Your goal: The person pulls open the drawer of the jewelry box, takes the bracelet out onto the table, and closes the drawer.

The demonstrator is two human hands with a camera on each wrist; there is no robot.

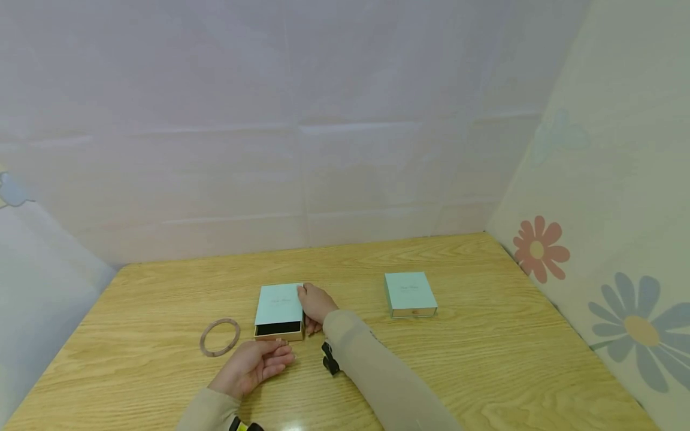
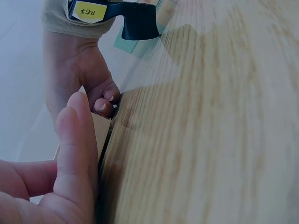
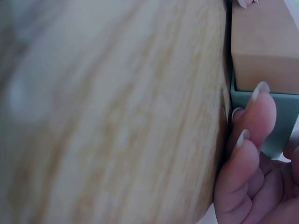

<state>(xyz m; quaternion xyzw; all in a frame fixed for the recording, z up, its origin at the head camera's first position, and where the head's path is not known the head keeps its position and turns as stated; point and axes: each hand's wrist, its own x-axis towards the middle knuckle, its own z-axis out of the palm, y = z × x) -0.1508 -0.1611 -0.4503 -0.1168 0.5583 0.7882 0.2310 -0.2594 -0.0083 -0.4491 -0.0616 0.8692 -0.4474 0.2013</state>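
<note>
A pale mint gift box point(image 1: 279, 302) lies on the wooden table with its tan drawer point(image 1: 278, 336) partly out toward me, its dark inside showing. My right hand point(image 1: 317, 305) grips the box's mint sleeve from the right, thumb on top and fingers down its side; in the right wrist view those fingers point(image 3: 245, 158) lie beside the mint side wall point(image 3: 275, 122). My left hand point(image 1: 259, 365) pinches at the drawer's front edge, thumb and index finger together, the other fingers loosely extended. The exact pinch point is hidden. A brownish bangle point(image 1: 220, 337) lies left of the box.
A second mint box point(image 1: 411, 293), closed, stands to the right on the wooden table point(image 1: 485, 359). A pale cloth backdrop point(image 1: 302, 149) rises behind the table, and a flower-printed one point(image 1: 620, 239) borders its right side.
</note>
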